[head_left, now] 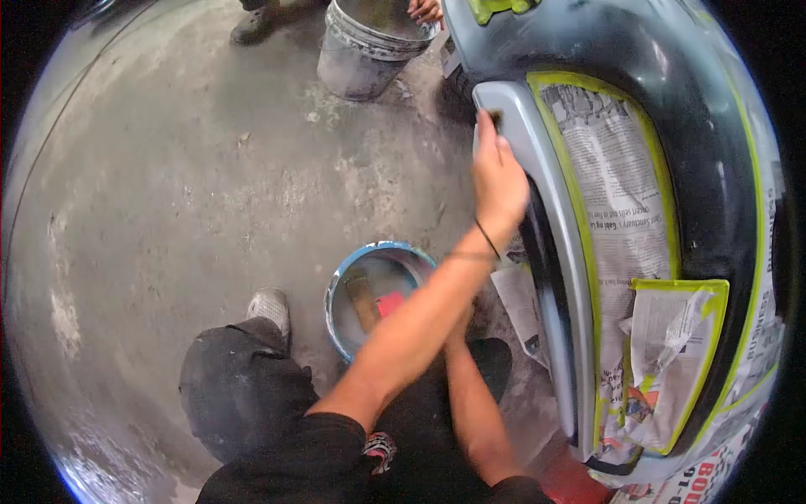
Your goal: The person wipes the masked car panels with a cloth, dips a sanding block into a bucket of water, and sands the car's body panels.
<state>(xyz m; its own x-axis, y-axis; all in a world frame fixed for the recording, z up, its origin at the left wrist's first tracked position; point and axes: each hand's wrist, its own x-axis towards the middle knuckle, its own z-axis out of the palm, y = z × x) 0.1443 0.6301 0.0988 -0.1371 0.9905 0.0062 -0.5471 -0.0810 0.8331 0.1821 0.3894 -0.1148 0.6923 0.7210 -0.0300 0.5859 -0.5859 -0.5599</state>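
Observation:
My left hand is at the upper end of a silver-grey painted panel edge on a car body part. Its fingers are closed near a small dark brown patch that I cannot make out. A dark band circles that wrist. My left forearm crosses over my right arm, whose hand is hidden behind it. Below the forearm stands a blue-rimmed bucket with cloudy liquid, a brown strip and a pink-red piece in it.
Newspaper is fixed over the part's recess with yellow-green tape. A dirty white bucket stands at the top, with another person's hand at its rim and a shoe nearby. My shoe rests on the concrete floor.

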